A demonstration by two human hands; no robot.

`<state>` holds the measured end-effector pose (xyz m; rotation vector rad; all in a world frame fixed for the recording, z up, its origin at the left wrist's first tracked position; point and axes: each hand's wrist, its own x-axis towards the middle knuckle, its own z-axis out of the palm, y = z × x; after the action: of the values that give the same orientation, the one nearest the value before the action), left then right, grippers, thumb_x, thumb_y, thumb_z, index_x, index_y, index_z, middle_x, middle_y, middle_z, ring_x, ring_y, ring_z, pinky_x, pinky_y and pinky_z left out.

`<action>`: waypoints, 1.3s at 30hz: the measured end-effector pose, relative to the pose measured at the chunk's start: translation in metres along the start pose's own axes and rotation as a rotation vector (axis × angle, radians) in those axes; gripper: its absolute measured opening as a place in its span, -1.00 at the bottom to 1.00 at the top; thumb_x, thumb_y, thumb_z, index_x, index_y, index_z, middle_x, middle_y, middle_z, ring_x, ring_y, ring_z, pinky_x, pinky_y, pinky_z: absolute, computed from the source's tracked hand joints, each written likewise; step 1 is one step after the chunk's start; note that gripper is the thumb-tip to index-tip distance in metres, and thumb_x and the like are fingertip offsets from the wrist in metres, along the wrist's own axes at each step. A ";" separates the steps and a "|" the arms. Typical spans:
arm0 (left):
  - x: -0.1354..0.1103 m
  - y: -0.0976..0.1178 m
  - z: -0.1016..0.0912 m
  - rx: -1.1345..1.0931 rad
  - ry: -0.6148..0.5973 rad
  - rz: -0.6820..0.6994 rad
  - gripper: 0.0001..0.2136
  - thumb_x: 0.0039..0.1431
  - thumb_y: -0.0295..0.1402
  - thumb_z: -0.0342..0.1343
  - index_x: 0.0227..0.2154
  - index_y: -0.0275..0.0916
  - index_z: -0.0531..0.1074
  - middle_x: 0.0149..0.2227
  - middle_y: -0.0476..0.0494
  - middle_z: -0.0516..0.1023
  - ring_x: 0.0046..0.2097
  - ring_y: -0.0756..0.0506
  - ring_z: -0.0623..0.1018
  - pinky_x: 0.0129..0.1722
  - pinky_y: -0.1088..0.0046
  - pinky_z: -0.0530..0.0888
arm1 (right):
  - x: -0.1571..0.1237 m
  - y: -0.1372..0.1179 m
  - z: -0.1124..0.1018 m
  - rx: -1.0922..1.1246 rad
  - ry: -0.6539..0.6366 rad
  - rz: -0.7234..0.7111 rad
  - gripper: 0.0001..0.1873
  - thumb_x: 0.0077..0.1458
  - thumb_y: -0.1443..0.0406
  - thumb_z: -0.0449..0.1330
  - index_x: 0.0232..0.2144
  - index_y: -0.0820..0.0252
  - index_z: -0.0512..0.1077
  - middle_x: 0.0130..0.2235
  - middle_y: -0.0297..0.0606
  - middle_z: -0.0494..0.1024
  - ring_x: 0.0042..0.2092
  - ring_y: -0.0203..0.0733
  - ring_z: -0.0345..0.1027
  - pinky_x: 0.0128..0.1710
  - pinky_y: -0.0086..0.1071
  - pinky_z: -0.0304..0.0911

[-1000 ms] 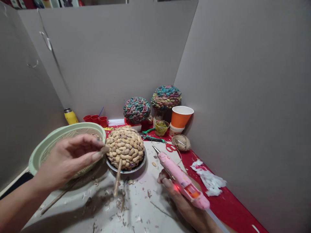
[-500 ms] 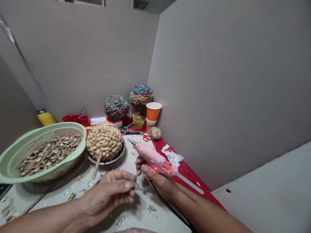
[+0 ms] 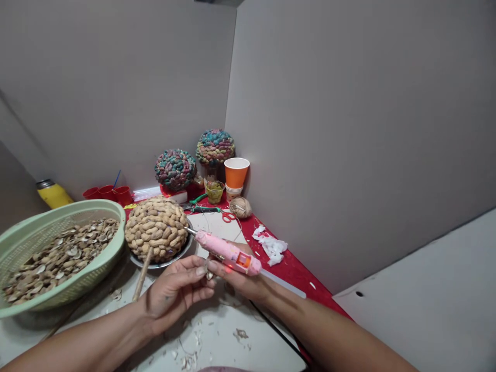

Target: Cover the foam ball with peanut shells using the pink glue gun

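Observation:
My right hand [image 3: 236, 279] is wrapped round a pink hot glue gun [image 3: 222, 248], its red light on and a clear glue stick [image 3: 282, 283] poking out of the back. The metal nozzle points up and left, near the edge of a ball covered in peanut shells [image 3: 157, 227]. That ball rests on a metal bowl [image 3: 170, 263], with a wooden stick [image 3: 142, 274] jutting toward me. Between thumb and fingers, my left hand [image 3: 182, 289] pinches a small peanut shell [image 3: 209, 273]; the right fingertips are right beside it.
A green basket [image 3: 116, 243] of peanut shells stands at left. Behind are two coloured shell balls [image 3: 176, 169], an orange cup [image 3: 236, 173], a twine ball [image 3: 240, 207], red scissors [image 3: 228, 217] and red cups [image 3: 123, 195]. White tissue [image 3: 271, 245] lies at right; shell scraps [image 3: 240, 334] litter the table.
The view has swung slightly right. My hands have come closer together, and the glue gun has moved left, its nozzle now near the peanut-shell ball.

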<state>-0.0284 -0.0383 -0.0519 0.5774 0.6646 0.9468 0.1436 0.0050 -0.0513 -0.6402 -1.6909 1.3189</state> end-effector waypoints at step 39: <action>0.005 -0.007 -0.006 0.347 0.307 0.408 -0.65 -0.26 -0.24 0.51 -0.44 -0.32 0.54 -0.51 -0.06 0.52 -0.46 0.03 0.45 -0.43 0.51 0.37 | -0.005 0.002 0.006 -0.129 0.111 0.138 -0.67 0.10 0.07 0.21 -0.52 0.14 0.27 -0.56 -0.43 0.22 -0.53 -0.32 0.04 -0.54 -0.38 0.05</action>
<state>-0.0269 -0.0361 -0.0625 0.9074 1.0220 1.3286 0.1405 -0.0021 -0.0550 -0.9033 -1.6749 1.2513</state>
